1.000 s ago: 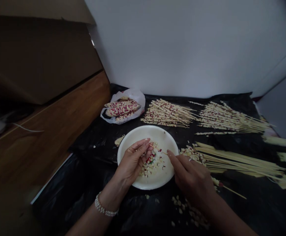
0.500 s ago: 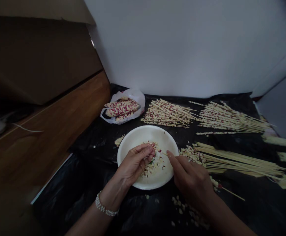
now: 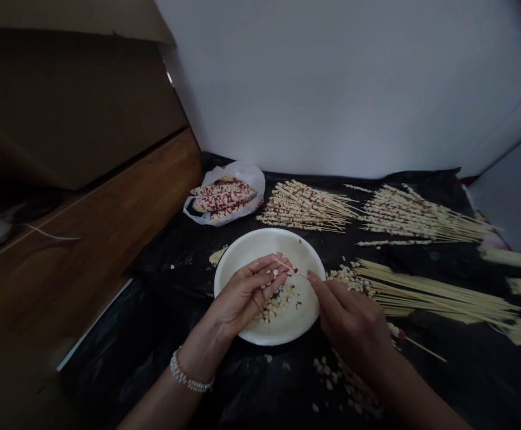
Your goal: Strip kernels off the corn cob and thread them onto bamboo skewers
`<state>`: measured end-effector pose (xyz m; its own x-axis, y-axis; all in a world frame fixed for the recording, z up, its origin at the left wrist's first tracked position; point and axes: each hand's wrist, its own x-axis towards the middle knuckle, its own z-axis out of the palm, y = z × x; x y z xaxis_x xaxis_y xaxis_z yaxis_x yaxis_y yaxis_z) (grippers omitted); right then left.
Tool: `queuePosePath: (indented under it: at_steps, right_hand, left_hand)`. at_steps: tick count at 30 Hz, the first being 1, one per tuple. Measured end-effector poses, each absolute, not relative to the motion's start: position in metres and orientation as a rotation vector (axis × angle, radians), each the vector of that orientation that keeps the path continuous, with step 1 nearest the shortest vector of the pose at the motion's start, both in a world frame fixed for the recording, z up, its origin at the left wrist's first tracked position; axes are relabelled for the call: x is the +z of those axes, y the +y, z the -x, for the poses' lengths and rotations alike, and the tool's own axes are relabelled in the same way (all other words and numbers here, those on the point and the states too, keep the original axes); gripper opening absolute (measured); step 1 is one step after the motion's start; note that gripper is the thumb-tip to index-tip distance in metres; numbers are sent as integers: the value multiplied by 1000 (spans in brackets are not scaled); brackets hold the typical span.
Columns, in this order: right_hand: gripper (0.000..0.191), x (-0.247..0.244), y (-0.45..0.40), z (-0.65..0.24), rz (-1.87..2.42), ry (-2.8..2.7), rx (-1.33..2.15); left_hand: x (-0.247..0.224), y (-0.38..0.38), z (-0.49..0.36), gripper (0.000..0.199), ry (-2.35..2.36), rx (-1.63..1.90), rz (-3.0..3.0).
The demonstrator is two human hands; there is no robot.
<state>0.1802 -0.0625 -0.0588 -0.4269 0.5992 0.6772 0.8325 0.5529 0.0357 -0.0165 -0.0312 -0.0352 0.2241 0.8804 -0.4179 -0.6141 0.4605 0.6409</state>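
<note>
Over a white bowl (image 3: pixel 238 257) my left hand (image 3: pixel 254 289) is cupped palm up, fingers partly spread, with a few pale kernels in it. My right hand (image 3: pixel 352 310), at the bowl's right rim, pinches a thin skewer (image 3: pixel 302 276). A dark red kernel (image 3: pixel 295 270) sits on the skewer, whose tip reaches over my left fingers. Loose kernels (image 3: pixel 278 304) lie in the bowl beneath my left hand.
Corn cobs (image 3: pixel 222 197) fill a plastic bag at the back. Two piles of kernel-covered skewers (image 3: pixel 305 206) (image 3: pixel 399 212) lie behind and right. Bare sticks (image 3: pixel 440 292) and loose kernels rest on black plastic (image 3: pixel 153 334). A white wall (image 3: pixel 314 83) stands behind.
My left hand has opened, its fingers spreading to show kernels in the palm. My right hand has shifted slightly to the right and up with the skewer.
</note>
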Motion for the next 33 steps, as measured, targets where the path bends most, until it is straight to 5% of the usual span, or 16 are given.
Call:
queuePosePath:
  at_steps: [33]
  right_hand:
    - [34, -60, -64, -177, 1105, -2181, -487]
  left_hand:
    - [-38, -27, 19, 22, 946, 1276, -243]
